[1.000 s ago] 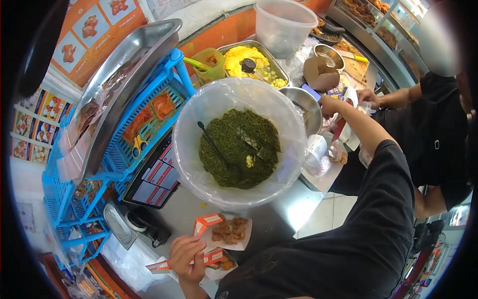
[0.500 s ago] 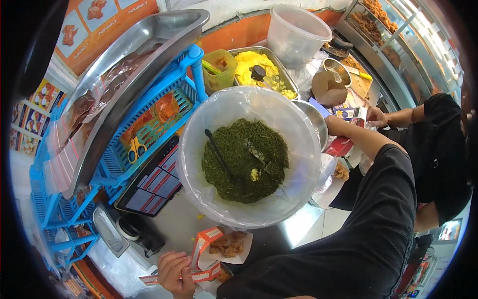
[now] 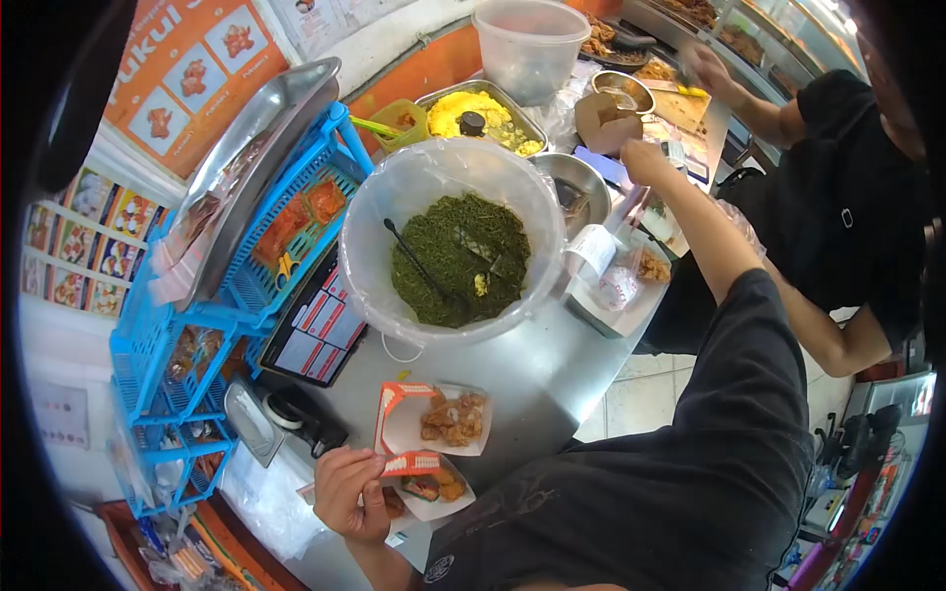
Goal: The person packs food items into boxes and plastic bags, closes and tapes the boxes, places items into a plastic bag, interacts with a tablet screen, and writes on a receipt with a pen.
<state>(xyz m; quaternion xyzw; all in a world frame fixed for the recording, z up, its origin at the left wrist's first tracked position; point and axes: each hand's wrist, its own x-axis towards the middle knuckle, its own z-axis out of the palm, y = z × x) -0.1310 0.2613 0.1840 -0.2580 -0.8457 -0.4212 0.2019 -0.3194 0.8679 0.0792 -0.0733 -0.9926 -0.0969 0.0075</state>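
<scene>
At the lower left, my left hand [image 3: 353,494] pinches the orange-and-white flap of a paper food box [image 3: 412,463]. Inside this box lie fried pieces [image 3: 448,483] and something green and red. A second paper box [image 3: 391,404] stands open just beyond it, holding browned fried chicken pieces [image 3: 453,420]. My right hand [image 3: 642,163] reaches across to the upper right, beside a brown paper carton [image 3: 599,123]. Its fingers are largely hidden, so whether it touches the carton cannot be told. Between my arms stands a plastic-lined tub [image 3: 360,231] of chopped dark greens [image 3: 458,231] with a black spoon [image 3: 414,258].
A blue basket rack [image 3: 148,360] and a steel tray [image 3: 286,118] stand left, by a tablet screen [image 3: 320,325]. Behind the tub are a yellow food pan [image 3: 473,110], a clear bucket [image 3: 532,49] and metal bowls [image 3: 623,91]. A co-worker [image 3: 838,177] stands at right.
The view has shifted, showing more of the lower counter. My right hand has moved away from a red item towards the brown carton. The co-worker's hand has moved up and back.
</scene>
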